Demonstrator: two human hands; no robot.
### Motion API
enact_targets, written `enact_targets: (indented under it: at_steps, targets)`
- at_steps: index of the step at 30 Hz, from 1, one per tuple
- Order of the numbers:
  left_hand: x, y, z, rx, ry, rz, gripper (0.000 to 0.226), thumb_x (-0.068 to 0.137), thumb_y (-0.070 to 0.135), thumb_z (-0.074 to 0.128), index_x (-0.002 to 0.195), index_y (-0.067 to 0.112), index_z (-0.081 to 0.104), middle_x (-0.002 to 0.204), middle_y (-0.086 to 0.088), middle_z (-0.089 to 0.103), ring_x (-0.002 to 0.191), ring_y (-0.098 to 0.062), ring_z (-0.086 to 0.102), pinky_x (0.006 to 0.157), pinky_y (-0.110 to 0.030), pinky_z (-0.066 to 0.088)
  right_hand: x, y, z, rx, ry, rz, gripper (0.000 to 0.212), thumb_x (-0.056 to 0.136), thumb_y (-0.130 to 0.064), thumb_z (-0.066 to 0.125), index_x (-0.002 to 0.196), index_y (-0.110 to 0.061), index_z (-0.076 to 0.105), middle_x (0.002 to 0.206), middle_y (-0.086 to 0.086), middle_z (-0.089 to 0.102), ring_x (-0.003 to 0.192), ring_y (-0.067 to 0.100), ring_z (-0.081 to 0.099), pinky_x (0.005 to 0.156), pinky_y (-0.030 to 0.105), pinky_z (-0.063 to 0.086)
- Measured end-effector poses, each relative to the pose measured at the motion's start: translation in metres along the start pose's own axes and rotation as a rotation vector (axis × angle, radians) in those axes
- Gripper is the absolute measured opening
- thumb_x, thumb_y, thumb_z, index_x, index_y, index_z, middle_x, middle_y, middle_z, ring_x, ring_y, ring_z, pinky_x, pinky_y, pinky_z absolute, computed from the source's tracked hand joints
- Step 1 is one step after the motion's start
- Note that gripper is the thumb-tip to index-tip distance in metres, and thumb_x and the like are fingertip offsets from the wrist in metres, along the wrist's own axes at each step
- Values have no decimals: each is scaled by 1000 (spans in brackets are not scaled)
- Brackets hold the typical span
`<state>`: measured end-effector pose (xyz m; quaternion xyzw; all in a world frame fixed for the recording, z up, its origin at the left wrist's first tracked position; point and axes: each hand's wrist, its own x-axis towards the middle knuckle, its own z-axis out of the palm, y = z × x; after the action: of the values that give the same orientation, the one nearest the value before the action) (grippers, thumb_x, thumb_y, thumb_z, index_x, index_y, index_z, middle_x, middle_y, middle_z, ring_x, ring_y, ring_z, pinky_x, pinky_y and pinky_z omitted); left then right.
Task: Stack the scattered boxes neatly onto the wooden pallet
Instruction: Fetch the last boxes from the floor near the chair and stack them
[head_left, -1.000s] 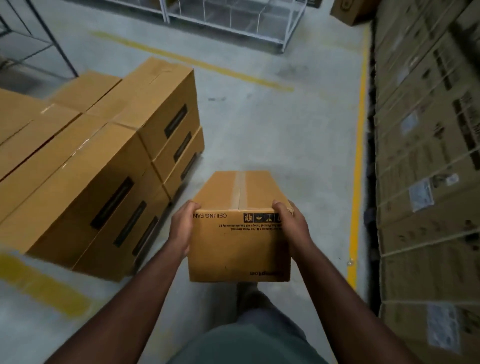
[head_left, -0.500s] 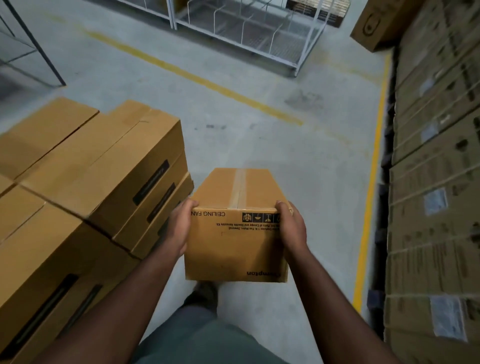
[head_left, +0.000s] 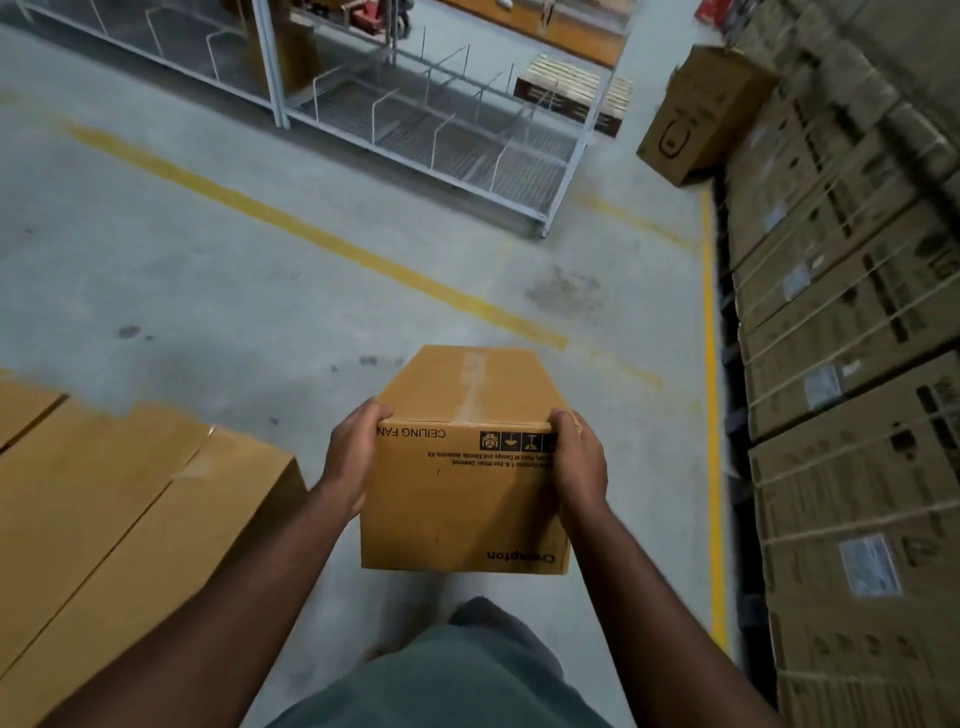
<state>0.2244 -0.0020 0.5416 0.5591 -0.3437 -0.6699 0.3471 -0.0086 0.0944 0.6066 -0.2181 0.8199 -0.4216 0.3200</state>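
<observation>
Carried box (head_left: 457, 499): matt brown cardboard, glossy tape strip on top. Floor (head_left: 218, 270): smooth grey concrete. Shelving (head_left: 431, 130): white wire metal.

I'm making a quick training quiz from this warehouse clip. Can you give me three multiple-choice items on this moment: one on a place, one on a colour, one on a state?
1. The tall wall of stacked cartons stands:
A) to the person's right
B) to the left
C) behind the wire rack

2. The floor lines are:
A) white
B) yellow
C) red

3. The ceiling fan box is:
A) lying on the floor
B) resting on the stack
C) held in both hands

Key: 1 A, it fills the right edge. 2 B, painted yellow. 3 C, the left hand and right hand grip its near corners.
</observation>
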Motion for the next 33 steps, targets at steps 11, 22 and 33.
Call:
enact_targets:
  at_steps: [11,22,33]
  targets:
    - [283,130,27,-123,165,24,43,79,54,58,93,14,68,89,-12,68,83,-29,64,78,-44,49,286,-165,172,-167,-97,-152,45,79,-68,37,94,-33,61,103,-6,72,104,26,65,85,43,47]
    - [459,278,-46,-419,507,84,38,74,51,56,100,28,70,95,-13,67,84,-29,63,79,-43,47,451,-370,404,-257,-436,-373,35,86,-56,45,90,-29,66,85,-4,68,91,21,63,74,35,43]
    - [586,351,-222,-630,733,129,43,92,41,46,115,13,69,95,-18,63,84,-32,60,81,-44,47,466,-491,690,-380,-736,-439,42,80,-61,43,100,-34,70,93,-10,69,93,20,62,81,38,40]
